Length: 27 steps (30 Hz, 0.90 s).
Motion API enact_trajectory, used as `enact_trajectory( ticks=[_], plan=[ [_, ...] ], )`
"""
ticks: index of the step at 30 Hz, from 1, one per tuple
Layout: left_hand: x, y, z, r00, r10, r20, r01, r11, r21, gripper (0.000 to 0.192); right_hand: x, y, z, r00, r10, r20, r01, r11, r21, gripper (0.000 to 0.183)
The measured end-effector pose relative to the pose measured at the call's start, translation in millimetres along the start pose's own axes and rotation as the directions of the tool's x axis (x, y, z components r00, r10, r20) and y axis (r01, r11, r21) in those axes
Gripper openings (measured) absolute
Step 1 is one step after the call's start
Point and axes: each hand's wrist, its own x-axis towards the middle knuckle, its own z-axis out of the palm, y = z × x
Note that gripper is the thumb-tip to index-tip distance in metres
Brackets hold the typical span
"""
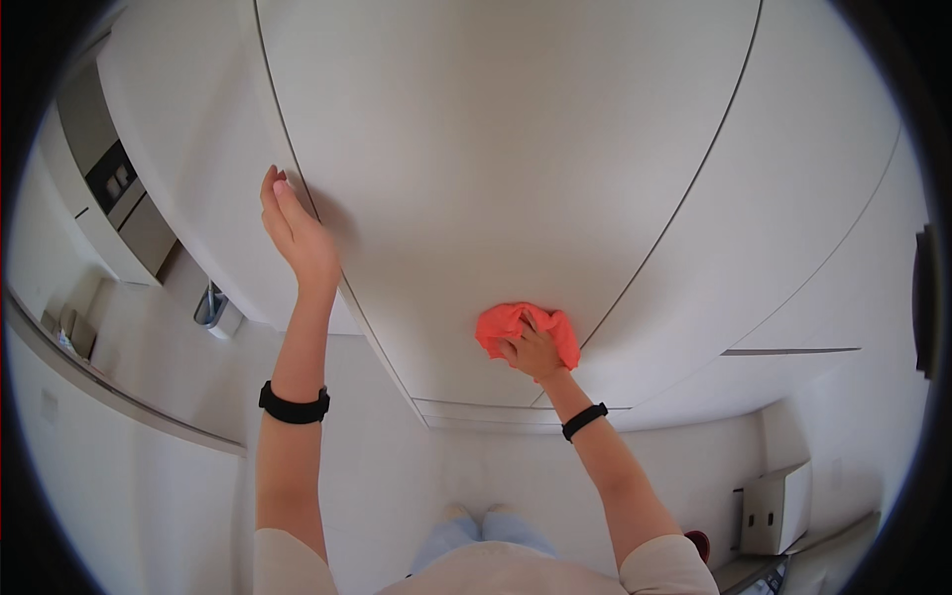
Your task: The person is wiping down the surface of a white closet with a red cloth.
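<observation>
My right hand [534,351] presses a bunched coral-red cleaning cloth [497,327] flat against the lower part of a white cabinet door [476,186]. Part of the cloth shows around and beyond the spread fingers. Up at the left edge of the same door is my left hand [297,234], its fingers pointing up and slightly curved, with nothing visible in it. It casts a shadow on the door; whether it touches the edge I cannot tell. Black bands circle both of my forearms.
More white panels [773,186] flank the door, split by thin dark gaps. On the floor at left stands a grey-and-white bucket [218,312] with a handle in it. A white box-like unit [773,509] stands lower right, near a dark red round object [698,545].
</observation>
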Motion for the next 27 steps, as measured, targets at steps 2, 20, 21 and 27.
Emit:
enact_trajectory(
  ticks=[2,20,21,27],
  plan=[
    [-4.6,-10.9,-18.2,0.999,0.033,0.015,-0.034,0.997,0.063,0.046,7.6,10.4,-19.3,1.000,0.012,0.010,-0.012,1.000,0.011,0.019],
    [-88.7,-80.6,-41.0,0.983,-0.181,-0.006,0.178,0.963,0.202,0.048,137.9,-6.1,-133.4,0.852,0.139,-0.504,-0.390,0.811,-0.436,0.019],
    [-92.0,-81.4,-41.5,0.986,-0.160,-0.040,0.165,0.969,0.185,0.046,112.4,-16.1,-106.5,0.869,0.153,-0.471,-0.362,0.845,-0.393,0.011],
    [-97.7,-67.9,-35.3,0.993,-0.083,0.084,0.078,0.995,0.065,0.036,-53.8,-0.8,-15.8,0.998,0.059,-0.036,-0.061,0.996,-0.060,0.022]
  ],
)
